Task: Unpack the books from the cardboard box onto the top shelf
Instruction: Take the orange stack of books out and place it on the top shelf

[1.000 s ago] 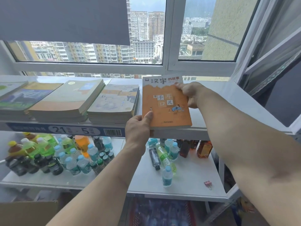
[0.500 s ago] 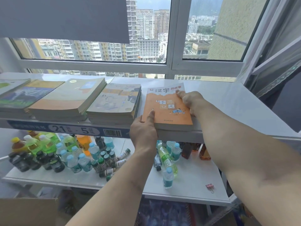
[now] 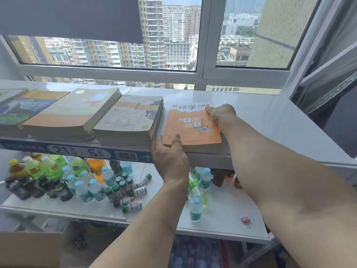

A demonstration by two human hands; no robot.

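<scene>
An orange book (image 3: 190,130) with Chinese characters on its cover lies flat on the white top shelf (image 3: 260,117), right of several stacks of books (image 3: 131,118). My left hand (image 3: 170,157) grips its near left corner, thumb on the cover. My right hand (image 3: 220,115) holds its far right edge, fingers resting on the cover. A corner of the cardboard box (image 3: 29,248) shows at the bottom left.
Below the top shelf, a lower shelf (image 3: 228,213) carries many drink bottles (image 3: 77,180), small vials and a pink binder clip (image 3: 245,221). A window with a white frame (image 3: 201,74) rises behind the shelf. The shelf's right stretch is bare.
The orange book came down from a tilted, lifted pose and now lies flat on the top shelf beside the book stacks. Both hands stayed on it.
</scene>
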